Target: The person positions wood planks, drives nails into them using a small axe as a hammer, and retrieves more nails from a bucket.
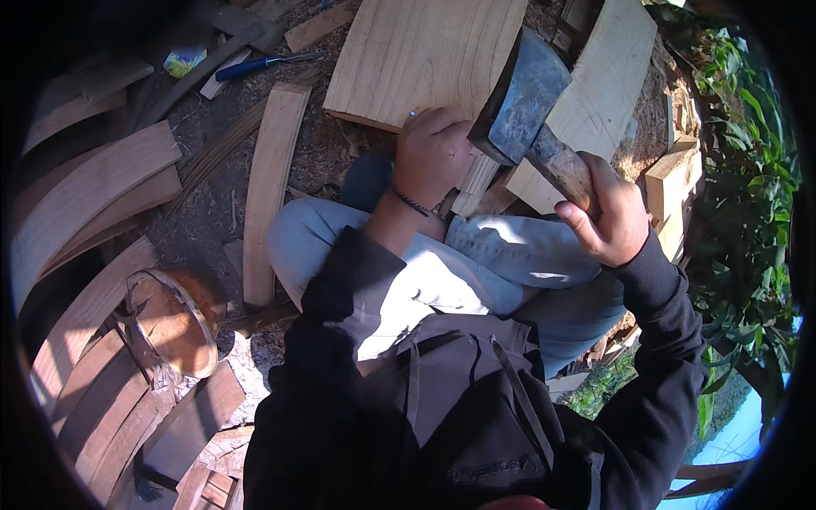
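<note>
My right hand (608, 208) grips the short wooden handle of a hatchet (534, 98). Its broad dark steel head is raised in front of the thick wooden board (425, 55), the flat back end toward my left hand. My left hand (432, 153) is closed, with curled fingers at the board's near edge. A small shiny metal tip (412, 113) shows by its knuckles; what the fingers hold, if anything, is hidden. Another pale board (603, 85) lies to the right, partly behind the hatchet head.
Curved wooden pieces (102, 200) are stacked on the left, near a round wooden bowl-like piece (172, 323). A long curved slat (274, 195) lies beside my knee. Farther off is a blue-handled chisel (255, 67). Wood blocks (676, 174) and green plants (748, 170) border the right side.
</note>
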A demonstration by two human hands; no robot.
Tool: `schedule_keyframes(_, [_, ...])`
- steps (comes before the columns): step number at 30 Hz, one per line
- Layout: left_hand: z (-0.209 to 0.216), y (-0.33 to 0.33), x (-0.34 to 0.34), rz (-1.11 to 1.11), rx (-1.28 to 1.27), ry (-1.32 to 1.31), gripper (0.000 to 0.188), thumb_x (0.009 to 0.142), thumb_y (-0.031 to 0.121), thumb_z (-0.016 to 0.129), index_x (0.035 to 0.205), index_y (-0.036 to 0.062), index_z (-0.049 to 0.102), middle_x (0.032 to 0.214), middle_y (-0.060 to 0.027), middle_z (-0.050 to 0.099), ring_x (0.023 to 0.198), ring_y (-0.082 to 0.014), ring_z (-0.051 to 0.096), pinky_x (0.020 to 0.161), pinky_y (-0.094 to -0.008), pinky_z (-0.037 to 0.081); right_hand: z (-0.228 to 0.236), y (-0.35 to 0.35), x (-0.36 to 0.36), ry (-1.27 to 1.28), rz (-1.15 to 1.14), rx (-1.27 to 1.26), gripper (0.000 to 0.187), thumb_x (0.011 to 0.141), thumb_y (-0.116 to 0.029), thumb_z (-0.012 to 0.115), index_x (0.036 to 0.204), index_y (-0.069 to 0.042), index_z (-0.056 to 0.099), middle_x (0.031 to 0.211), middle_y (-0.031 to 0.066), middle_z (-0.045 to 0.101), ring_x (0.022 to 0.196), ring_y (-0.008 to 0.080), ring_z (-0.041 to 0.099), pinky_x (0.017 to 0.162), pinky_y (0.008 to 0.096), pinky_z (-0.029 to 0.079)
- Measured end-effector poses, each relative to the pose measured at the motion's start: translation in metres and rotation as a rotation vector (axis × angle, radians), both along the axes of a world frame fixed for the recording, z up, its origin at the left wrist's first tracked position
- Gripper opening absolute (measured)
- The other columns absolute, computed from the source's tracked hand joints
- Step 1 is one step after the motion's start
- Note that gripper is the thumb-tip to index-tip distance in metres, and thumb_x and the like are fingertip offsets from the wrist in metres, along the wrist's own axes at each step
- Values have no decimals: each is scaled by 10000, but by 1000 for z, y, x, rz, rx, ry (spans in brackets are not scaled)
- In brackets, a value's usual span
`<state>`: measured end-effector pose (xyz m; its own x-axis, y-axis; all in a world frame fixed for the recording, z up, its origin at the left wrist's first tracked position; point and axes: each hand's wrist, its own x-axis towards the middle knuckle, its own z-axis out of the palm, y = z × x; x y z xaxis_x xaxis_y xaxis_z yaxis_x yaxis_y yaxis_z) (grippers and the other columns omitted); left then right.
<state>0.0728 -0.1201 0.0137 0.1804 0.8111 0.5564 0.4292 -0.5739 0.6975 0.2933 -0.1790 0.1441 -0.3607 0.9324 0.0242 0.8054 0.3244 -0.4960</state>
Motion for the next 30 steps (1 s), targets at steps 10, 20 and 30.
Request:
schedule_keyframes(10, [6,-3,-3,-21,-12,61,120,688,20,672,807,10,659,833,-90,615,786,-276,602,702,-366,486,-5,-14,12,172,-147,-129,525,846,-391,623,1123,35,489,722,193,604,651,351,622,601,376,476])
schedule_keyframes(20, [18,93,-29,491,81,613,569,822,354,580,1317,94,474,1352,-154,452,1236,-329,436,962,-509,379,5,3,13,166,-50,-266,402,764,-217,693,1022,30,509,691,183,562,623,387,573,572,381,449])
schedule_keyframes(30, [20,84,-17,557,-177,798,557,852,458,482,1350,211,451,1452,-120,336,1310,-369,316,948,-662,274,21,24,19,180,112,28,605,769,-389,720,1072,75,480,804,174,636,707,309,672,632,332,519])
